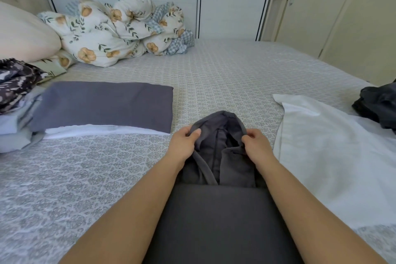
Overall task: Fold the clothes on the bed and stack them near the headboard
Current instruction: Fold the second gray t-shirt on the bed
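Note:
A dark grey garment (220, 150) lies bunched on the bed (214, 75) in front of me. My left hand (184, 141) pinches its left edge, and my right hand (258, 142) pinches its right edge. Left of it rests a folded purple-grey cloth (102, 105) on top of a white folded piece (102, 131). Further left sits a stack of folded clothes (15, 122) with a black-and-white patterned garment (15, 81) on top. A white garment (334, 148) is spread out to my right, and a crumpled black garment (379, 105) sits at the right edge.
A rumpled floral duvet (115, 30) and a cream pillow (23, 32) lie at the back left. White wardrobe doors (231, 10) stand behind the bed, and a cream door (321, 6) is at the right.

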